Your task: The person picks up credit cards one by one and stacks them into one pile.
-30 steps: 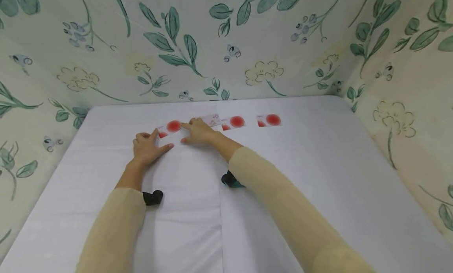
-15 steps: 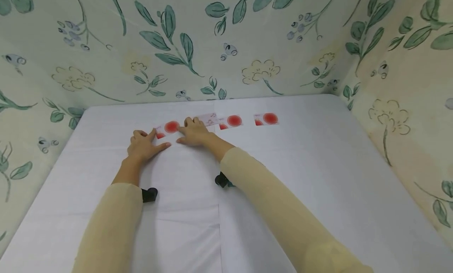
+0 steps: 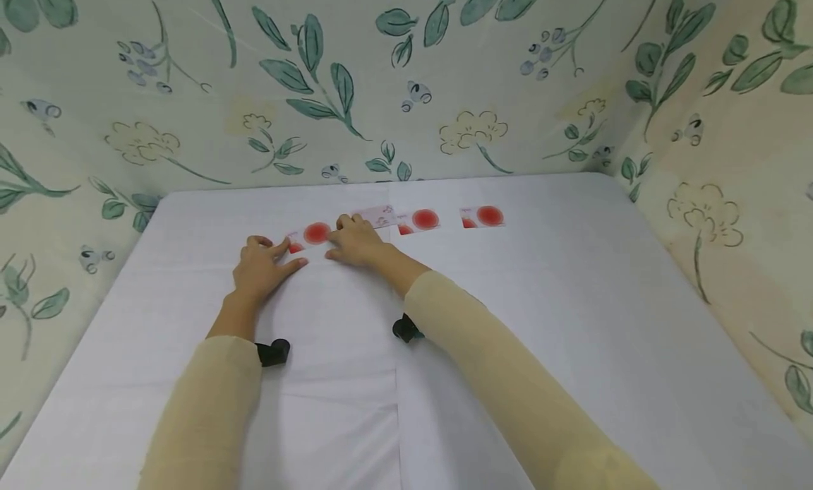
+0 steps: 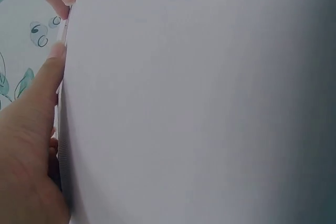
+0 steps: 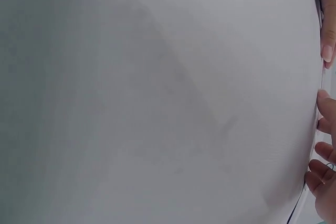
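In the head view, a small card with a red circle (image 3: pixel 317 233) lies on the white-covered table between both hands. My left hand (image 3: pixel 257 267) has its index fingertip at the card's left end, its thumb stretched out on the cloth below. From the other side my right hand (image 3: pixel 357 241) touches the card's right end with its fingertips. A pale pink card (image 3: pixel 381 216) with a floral print shows partly behind the right hand. Next to it lies another red-circle card (image 3: pixel 419 221). In the wrist views, the hands (image 4: pixel 31 124) (image 5: pixel 326 145) appear only at the frame edge.
A third red-circle card (image 3: pixel 483 217) lies farther right, in a row with the others. White cloth (image 3: pixel 559 299) covers the table. Leaf-patterned fabric (image 3: pixel 381 80) hangs behind it and along the sides. Black wrist-worn devices (image 3: pixel 274 352) stick out at the sleeves.
Between both hands, the leftmost red-circle card has slid slightly right and nearer to me. Both hands' fingertips shifted with it. The other cards stay in place; the view sways a little.
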Motion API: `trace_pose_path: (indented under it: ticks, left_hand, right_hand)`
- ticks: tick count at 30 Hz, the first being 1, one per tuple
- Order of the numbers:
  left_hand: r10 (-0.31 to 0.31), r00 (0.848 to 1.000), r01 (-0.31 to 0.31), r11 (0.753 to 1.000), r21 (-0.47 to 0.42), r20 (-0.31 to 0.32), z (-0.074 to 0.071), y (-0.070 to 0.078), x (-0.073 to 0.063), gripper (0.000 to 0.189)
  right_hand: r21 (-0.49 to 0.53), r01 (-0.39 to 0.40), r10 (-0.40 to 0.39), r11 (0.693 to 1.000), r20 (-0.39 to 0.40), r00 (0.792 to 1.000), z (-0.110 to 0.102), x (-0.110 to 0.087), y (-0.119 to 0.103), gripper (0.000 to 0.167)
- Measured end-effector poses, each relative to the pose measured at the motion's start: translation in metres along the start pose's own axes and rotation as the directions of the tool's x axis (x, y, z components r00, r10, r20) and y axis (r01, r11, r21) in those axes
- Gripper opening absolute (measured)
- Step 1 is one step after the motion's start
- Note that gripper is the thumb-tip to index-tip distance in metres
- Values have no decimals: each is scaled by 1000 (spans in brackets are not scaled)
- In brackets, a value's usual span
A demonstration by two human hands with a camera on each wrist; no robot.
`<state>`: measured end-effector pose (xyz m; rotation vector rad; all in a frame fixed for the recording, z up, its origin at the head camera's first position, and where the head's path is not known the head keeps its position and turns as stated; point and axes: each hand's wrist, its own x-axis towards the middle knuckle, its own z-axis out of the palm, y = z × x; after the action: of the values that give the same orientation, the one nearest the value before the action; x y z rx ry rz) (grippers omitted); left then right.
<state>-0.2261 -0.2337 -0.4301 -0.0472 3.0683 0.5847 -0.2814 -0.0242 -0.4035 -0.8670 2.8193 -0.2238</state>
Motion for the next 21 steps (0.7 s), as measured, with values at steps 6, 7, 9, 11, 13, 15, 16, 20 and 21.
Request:
trace_pose_path:
  ticks: [6, 7, 9, 11, 13, 15, 16, 20, 21]
  left_hand:
    - [-9, 996, 6, 999, -37, -91, 10, 0, -3, 68]
    - [-7, 995, 2, 999, -46, -104, 12, -1, -2, 68]
    - [7, 992, -14, 998, -60, -123, 14, -2, -2, 69]
    - [22, 991, -31, 997, -67, -131, 15, -3, -2, 71]
    - [36, 992, -43, 997, -59, -122, 15, -3, -1, 73]
    - [44, 993, -50, 998, -48, -107, 14, -2, -1, 73]
    - [46, 994, -50, 998, -45, -98, 14, -2, -1, 72]
    - [50, 996, -53, 998, -33, -75, 12, 1, -2, 66]
    - [50, 996, -52, 998, -30, -71, 12, 1, -3, 65]
  right_hand:
    - [1, 30, -30, 1000, -25, 999, 4, -1, 5, 48]
    - [-5, 35, -35, 999, -27, 999, 4, -1, 5, 48]
    - [-9, 44, -44, 999, -27, 999, 4, -1, 6, 47]
    - [-9, 49, -49, 999, -21, 999, 4, -1, 7, 46]
    - [5, 53, -53, 999, -12, 999, 4, -3, 8, 45]
    - [8, 65, -65, 998, -7, 998, 4, -5, 9, 45]
    - [13, 69, -69, 998, -4, 998, 3, -6, 9, 44]
    - [14, 98, -98, 995, -11, 995, 2, -12, 10, 42]
    - [19, 100, -100, 995, -13, 995, 1, -14, 10, 42]
